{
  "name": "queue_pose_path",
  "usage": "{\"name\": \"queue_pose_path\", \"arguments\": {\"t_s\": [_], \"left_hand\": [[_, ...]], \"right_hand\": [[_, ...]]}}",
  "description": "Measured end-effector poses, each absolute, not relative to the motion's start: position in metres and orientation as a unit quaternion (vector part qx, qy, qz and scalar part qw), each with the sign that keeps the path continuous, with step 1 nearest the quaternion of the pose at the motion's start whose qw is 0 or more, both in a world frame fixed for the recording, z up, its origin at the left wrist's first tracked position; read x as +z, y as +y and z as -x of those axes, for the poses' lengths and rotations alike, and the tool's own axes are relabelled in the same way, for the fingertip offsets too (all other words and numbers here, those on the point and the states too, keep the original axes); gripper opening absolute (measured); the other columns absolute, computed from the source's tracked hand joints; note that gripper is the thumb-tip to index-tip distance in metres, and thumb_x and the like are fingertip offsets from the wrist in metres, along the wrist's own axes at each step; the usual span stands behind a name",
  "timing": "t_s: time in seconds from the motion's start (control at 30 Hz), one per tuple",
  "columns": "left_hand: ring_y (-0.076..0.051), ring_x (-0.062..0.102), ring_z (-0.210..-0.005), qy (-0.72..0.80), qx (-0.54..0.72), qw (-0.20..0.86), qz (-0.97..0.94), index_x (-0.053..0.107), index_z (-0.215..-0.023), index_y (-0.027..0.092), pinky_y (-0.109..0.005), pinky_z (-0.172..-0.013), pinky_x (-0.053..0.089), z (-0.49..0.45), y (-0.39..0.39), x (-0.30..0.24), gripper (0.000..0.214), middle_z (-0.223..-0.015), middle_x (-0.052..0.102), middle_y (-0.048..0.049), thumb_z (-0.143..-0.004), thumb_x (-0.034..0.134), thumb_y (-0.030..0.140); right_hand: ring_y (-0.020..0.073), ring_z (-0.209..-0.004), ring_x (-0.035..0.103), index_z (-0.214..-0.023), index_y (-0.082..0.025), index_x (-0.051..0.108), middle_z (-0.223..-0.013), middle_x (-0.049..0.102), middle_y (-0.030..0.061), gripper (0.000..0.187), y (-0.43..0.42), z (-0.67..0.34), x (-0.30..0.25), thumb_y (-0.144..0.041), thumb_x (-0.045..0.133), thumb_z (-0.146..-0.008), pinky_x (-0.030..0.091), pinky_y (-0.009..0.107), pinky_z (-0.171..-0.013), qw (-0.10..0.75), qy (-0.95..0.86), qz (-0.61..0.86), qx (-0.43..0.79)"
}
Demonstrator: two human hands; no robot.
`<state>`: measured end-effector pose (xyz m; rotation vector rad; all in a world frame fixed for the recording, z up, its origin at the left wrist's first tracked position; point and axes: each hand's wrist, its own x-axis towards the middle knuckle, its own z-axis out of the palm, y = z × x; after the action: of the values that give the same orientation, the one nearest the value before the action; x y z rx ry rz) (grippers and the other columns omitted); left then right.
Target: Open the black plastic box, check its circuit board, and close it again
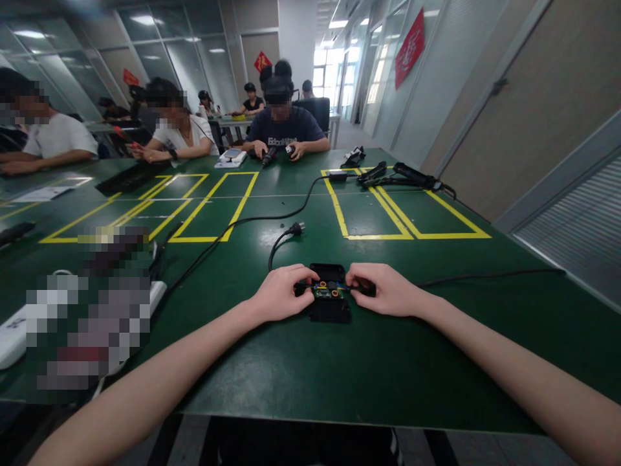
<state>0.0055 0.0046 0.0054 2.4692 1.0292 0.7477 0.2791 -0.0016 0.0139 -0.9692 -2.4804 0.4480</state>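
A small green circuit board (328, 289) with copper-wound coils and coloured wires sits between two black plastic case halves. One case half (327, 270) lies on the far side and the other (330, 311) on the near side. My left hand (285, 292) is closed at the board's left end, its thumb and fingers around a black cable (305, 288). At the right end, my right hand (385, 289) pinches another black cable (365, 288) close to where the wires meet the board. A black mains plug (295, 228) rests beyond my left hand.
The green table (272, 369) carries yellow taped rectangles. A long black cord (257, 219) crosses to a small black box (338, 177). Black tools or straps (412, 176) lie far right, and white power strips (14, 336) at left. Across the table, a person (286, 129) holds a drill (268, 156).
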Motion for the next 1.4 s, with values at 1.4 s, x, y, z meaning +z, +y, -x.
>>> {"name": "queue_pose_path", "arguments": {"t_s": [1.4], "left_hand": [[-0.021,0.073,-0.082,0.319,0.175,0.149,-0.919,0.070,-0.129,0.015,-0.030,-0.076,0.056,0.010,0.017,0.015,0.049,-0.104,0.077,-0.0091,-0.091,0.068,0.046]], "right_hand": [[0.0177,-0.061,0.064,-0.133,-0.016,0.068,-0.079,0.073,0.0041,0.051,-0.003,-0.276,0.019,-0.046,0.066,-0.093,0.045,0.030,-0.063,0.137,-0.882,0.412,0.184]]}}
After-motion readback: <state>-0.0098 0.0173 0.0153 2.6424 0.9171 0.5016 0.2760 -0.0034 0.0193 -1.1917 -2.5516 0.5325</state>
